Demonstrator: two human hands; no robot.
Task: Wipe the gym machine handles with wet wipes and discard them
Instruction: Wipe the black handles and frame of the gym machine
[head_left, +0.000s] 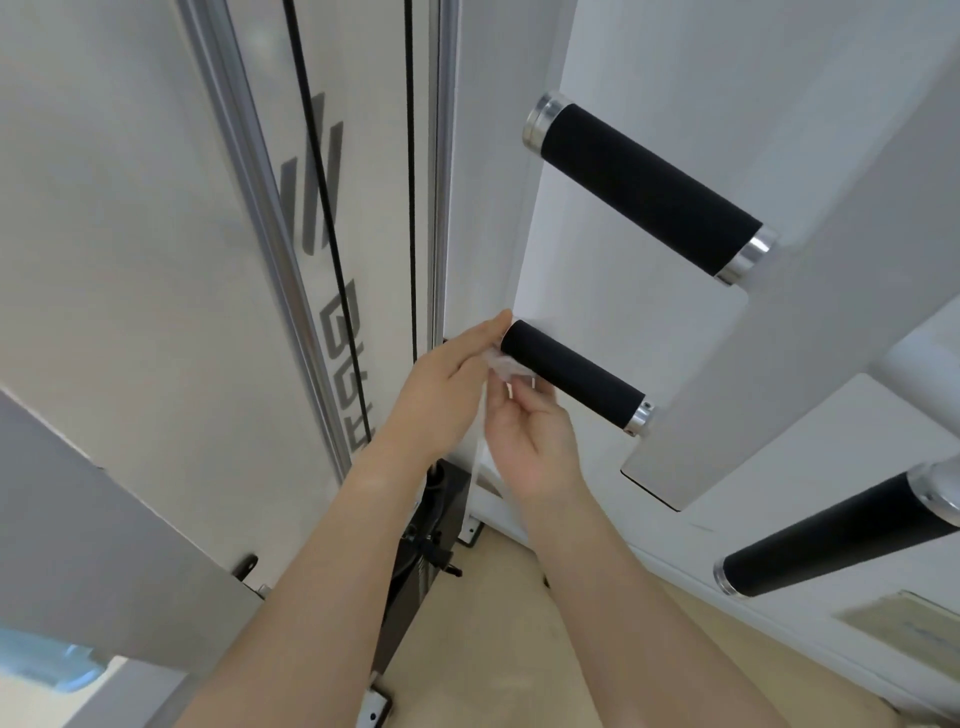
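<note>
Three black foam handles with silver end caps stick out from the white gym machine: an upper handle (649, 189), a middle handle (574, 374) and a lower handle (841, 535). A crumpled white wet wipe (506, 366) sits at the left end of the middle handle, with a strip hanging down between my hands. My left hand (441, 395) pinches the wipe at that handle end, its fingertips touching the foam. My right hand (532, 436) is just below the handle and pinches the wipe from underneath.
Two black cables (322, 208) and silver rails (254, 182) run down the machine's white column on the left. A grey bracket plate (779, 389) carries the handles. Below lie the black machine base (431, 545) and beige floor (498, 623). A blue object (47, 660) shows at the bottom left.
</note>
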